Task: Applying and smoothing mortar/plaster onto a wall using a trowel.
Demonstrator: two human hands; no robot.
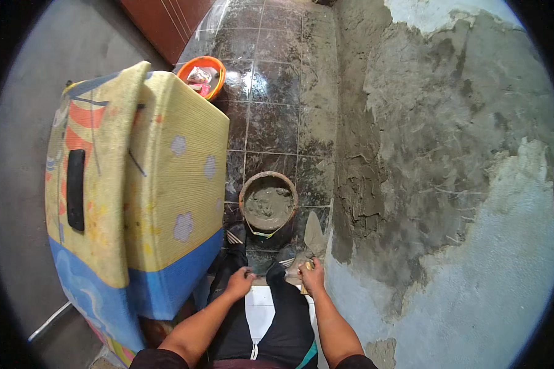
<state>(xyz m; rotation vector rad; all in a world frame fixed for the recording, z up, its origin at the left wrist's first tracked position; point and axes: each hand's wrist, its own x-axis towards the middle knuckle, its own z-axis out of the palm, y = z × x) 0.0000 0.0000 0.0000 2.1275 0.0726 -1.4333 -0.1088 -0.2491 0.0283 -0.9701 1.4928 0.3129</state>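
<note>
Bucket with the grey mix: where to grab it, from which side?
Probably by its handle, reaching from above on the wearer's side: it lies along the near edge of the bucket, clear of the mix inside.

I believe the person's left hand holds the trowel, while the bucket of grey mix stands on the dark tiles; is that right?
Not quite: the head view shows the trowel in the right hand, not the left hand. The bucket of grey mix does stand on the dark tiles.
</note>
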